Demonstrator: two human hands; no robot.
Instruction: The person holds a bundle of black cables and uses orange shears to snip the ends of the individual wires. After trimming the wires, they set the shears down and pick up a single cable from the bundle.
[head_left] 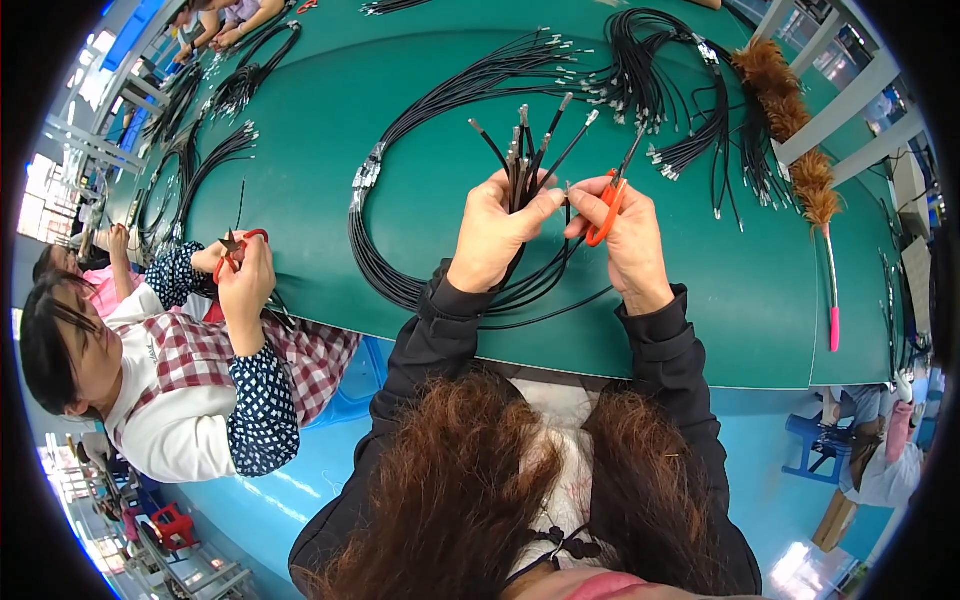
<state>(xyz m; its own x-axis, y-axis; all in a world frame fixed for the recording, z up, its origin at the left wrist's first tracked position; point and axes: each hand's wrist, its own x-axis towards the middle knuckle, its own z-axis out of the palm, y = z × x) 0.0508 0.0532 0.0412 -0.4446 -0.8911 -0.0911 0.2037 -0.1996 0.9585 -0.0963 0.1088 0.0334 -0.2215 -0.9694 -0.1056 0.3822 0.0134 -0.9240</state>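
- Black cables [523, 172] bunched, left hand [492, 232] clamped round them!
- Right hand's [628, 235] fingers closed on orange-handled scissors [606, 214].
- Upper right: feather duster [778, 95] beside cable bundles [637, 72].

Spreads out as a green tabletop [720, 330]. Bears a long loop of black cables [362, 240], bending from the near edge's middle toward the far edge. Holds another black bundle [632, 50] farther right, near the far edge. Carries more cables [236, 92] toward the left end, and a brown feather duster [778, 95] toward the right.
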